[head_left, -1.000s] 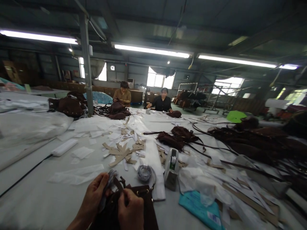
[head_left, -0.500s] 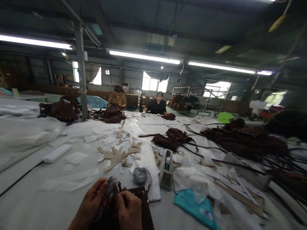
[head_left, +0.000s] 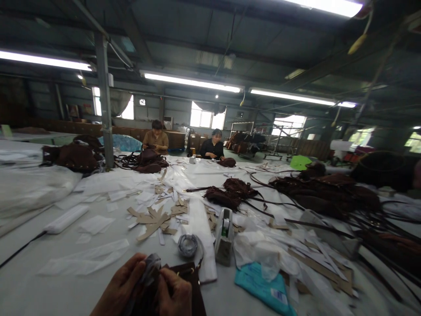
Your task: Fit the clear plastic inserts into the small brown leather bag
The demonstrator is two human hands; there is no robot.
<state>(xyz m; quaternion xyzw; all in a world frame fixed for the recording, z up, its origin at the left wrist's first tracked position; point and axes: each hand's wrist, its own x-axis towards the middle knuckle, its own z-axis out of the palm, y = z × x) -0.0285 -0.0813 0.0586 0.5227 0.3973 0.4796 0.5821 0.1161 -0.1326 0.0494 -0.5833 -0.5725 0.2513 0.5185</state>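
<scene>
A brown bag [head_left: 192, 289] is held at the near edge of the table [head_left: 49, 281], at six o'clock in the view. The left hand [head_left: 123, 287] is closed around a crumpled grey wrap [head_left: 148, 268] at the bag's top. The right hand [head_left: 174, 294] is pinched on the bag's upper edge. A tape roll [head_left: 187, 245] lies at twelve o'clock from the bag, a tape dispenser [head_left: 224, 237] at one o'clock, a teal packet [head_left: 263, 292] at three o'clock.
</scene>
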